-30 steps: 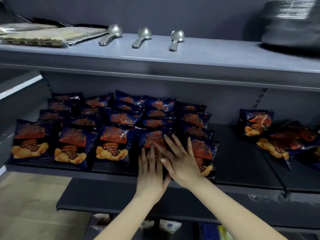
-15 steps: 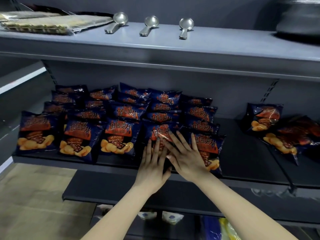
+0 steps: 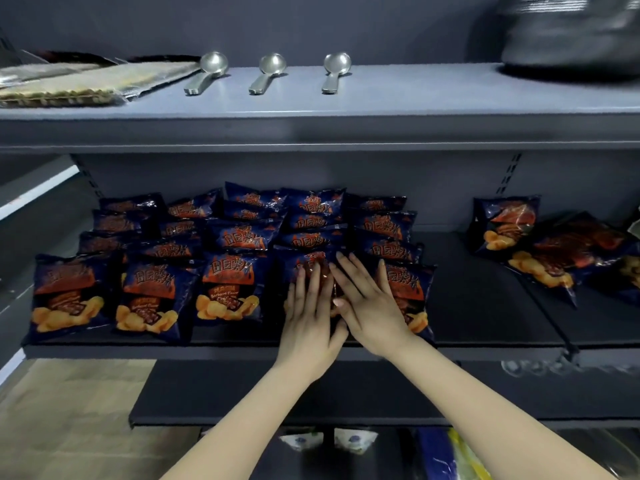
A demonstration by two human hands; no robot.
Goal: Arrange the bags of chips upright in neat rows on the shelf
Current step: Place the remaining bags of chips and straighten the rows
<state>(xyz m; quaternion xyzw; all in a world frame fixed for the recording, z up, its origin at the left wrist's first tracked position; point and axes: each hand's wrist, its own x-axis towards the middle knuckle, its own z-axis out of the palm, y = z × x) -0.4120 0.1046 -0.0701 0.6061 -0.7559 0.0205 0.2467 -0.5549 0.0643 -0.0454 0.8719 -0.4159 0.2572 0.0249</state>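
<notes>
both hands are spread open and grip nothing: the left hand [image 3: 308,320] and the right hand [image 3: 370,306] lie palm down, fingers straight, side by side and touching, on the pressed bag [image 3: 294,263] near the front edge of the shelf [image 3: 485,306]. little has moved since a second ago. the palms rest on the same bag, but the fingertips now cover more of its red label, so i judge the hands have slid a little upward while pushing it back. that reads as a squaring-up touch, not a new placement. the pressed bag already sits in the front row [image 3: 152,296], with three bags to its left and one touching it on its right. behind it the block of bags [image 3: 242,237] rises in overlapping rows, all leaning back rather than truly upright. the work left lies well to the right of the pressed bag, where a loose heap [image 3: 561,258] sprawls flat beside a propped bag [image 3: 505,223] standing near the back wall. bare shelf lies between. a slanted rail [image 3: 554,327], or a seam, i cannot tell which, crosses the shelf at the near side of that heap and may snag a dragged bag. above the pressed bag an upper shelf [image 3: 381,98] carries three spoons [image 3: 266,72], flat packets [image 3: 86,81] further left and a dark blurred thing [image 3: 568,32] far right. this upper shelf limits how high a bag can be lifted. the glossy bags may slip forward once the hands let go.
</notes>
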